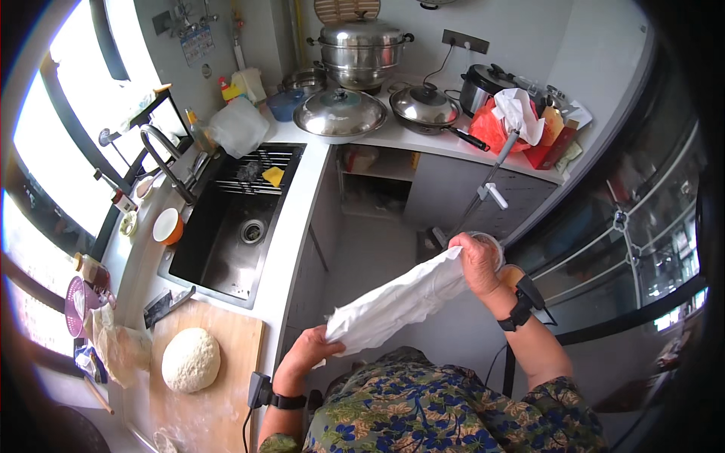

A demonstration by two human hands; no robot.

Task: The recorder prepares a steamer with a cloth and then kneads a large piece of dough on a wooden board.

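A white cloth (pixel 396 300) is stretched in the air over the floor, in front of my body. My left hand (pixel 311 351) grips its lower left end, and my right hand (pixel 481 266) grips the upper right end. The cloth slants up to the right and has soft creases. To the left, a rounded mound of pale dough (pixel 191 360) rests on a floured wooden board (pixel 238 340). A cleaver (pixel 167 306) lies at the board's far edge, beside the sink. Neither hand touches the dough or the board.
Beyond the board is a black sink (pixel 209 238) with a tap (pixel 164 158) and an orange bowl (pixel 169 226) on its rim. A stacked steamer (pixel 362 54), a lidded wok (pixel 340 113) and a lidded pan (pixel 425 107) stand along the back counter. A mop handle (pixel 493 175) leans at right.
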